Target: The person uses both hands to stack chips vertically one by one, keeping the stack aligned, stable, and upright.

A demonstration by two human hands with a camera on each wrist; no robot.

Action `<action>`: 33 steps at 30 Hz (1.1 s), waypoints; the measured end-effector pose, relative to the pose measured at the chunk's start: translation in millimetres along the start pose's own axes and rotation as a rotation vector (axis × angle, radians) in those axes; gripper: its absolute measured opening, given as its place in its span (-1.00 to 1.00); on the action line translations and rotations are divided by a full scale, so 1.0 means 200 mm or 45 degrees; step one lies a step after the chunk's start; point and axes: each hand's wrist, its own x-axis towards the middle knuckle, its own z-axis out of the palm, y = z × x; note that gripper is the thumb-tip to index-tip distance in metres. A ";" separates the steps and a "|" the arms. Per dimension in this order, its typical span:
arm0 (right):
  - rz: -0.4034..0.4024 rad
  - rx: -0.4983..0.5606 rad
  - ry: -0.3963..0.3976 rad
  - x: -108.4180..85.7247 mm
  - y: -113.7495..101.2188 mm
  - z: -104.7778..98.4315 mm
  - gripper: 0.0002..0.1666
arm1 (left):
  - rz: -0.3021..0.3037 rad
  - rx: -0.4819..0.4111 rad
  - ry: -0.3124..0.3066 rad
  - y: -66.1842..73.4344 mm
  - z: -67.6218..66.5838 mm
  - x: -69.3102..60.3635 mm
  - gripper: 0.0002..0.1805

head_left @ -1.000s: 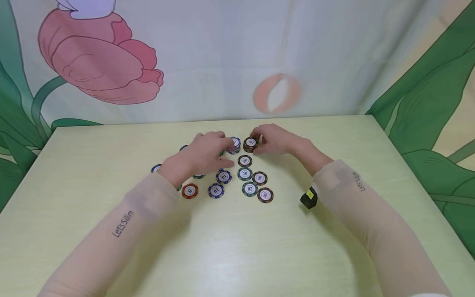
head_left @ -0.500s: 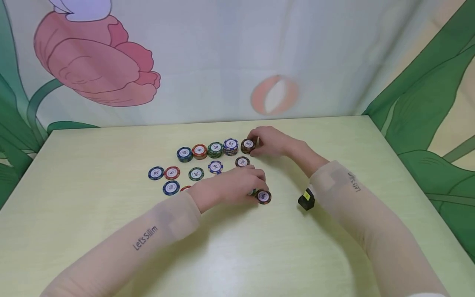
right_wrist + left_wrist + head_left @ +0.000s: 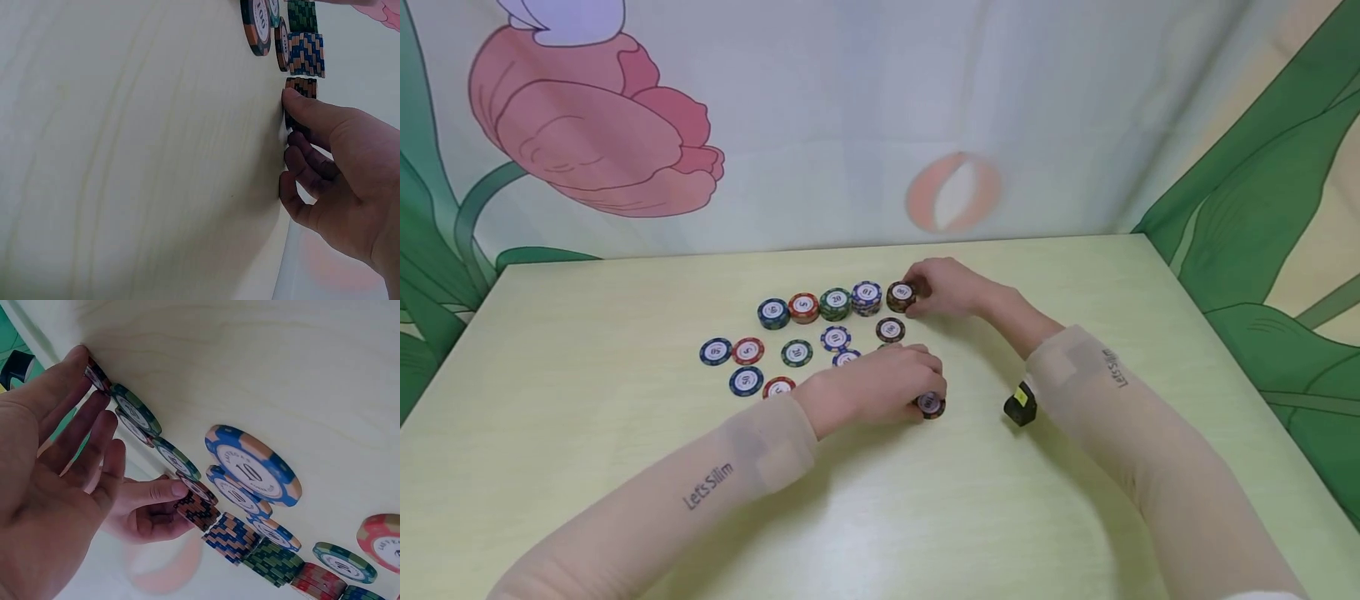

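Observation:
My left hand (image 3: 891,385) pinches a black poker chip (image 3: 932,406) marked 100 at the front right of the loose chips. In the left wrist view that chip (image 3: 96,375) sits at the thumb and fingertips, low over the tabletop. My right hand (image 3: 953,287) holds the side of a black chip stack (image 3: 900,296) with thumb and curled fingers. Left of it stand a blue 10 stack (image 3: 867,297), a green stack (image 3: 835,304), a red stack (image 3: 803,307) and a dark blue stack (image 3: 772,312). Green chips (image 3: 136,409) lie under my left hand, mostly hidden from the head view.
Several loose chips lie in front of the stacks, among them a dark blue chip (image 3: 716,351), a red chip (image 3: 748,350), a green chip (image 3: 797,353) and a black chip (image 3: 891,329). A small black device (image 3: 1020,405) is at the right wrist. A printed curtain (image 3: 820,125) hangs behind the table.
My left hand has moved right and towards me, from over the chips near the stacks to the front black chip, and has pinched it. The right hand stays at the black stack.

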 end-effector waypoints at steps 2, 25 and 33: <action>0.016 0.013 0.000 0.00 0.01 0.00 -0.52 | 0.005 0.015 -0.008 0.00 0.00 0.01 -0.79; -0.102 -0.155 0.077 -0.02 0.04 0.02 -0.51 | 0.053 -0.091 -0.051 -0.03 0.01 0.03 -0.84; -0.098 -0.144 0.092 -0.03 0.03 0.02 -0.50 | 0.014 -0.186 0.098 -0.11 -0.05 -0.03 -0.81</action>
